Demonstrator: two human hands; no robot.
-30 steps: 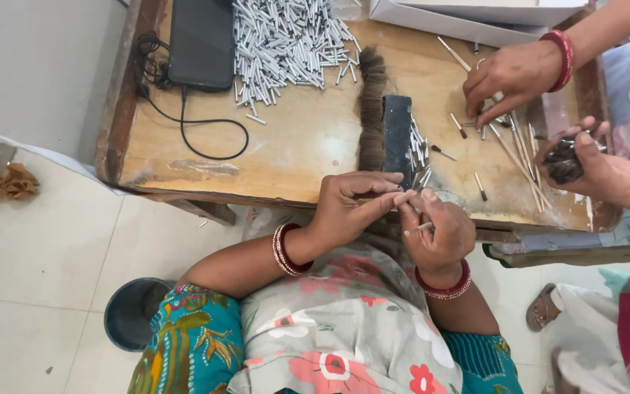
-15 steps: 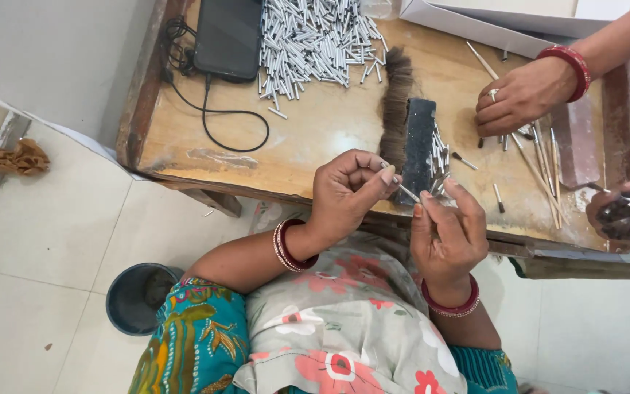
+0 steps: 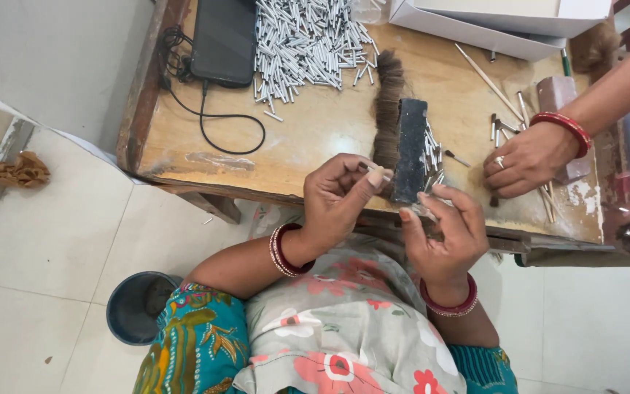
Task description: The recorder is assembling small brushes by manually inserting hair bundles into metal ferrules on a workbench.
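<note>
Left hand (image 3: 340, 198) pinching small metal tube (image 3: 368, 168); right hand (image 3: 446, 230) pinching another, white box (image 3: 504, 25) shut

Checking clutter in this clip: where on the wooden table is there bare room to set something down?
Bare wood shows on the table between the black cable loop, the metal tube pile and the hair bundle, and again between the dark block and the co-worker's hand. The far edge and right side are crowded.

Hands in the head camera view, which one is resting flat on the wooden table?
The co-worker's hand at the right, wearing a ring and a red bangle, rests on the wooden table. The person's own left hand and right hand are raised, pinching small pieces.
</note>
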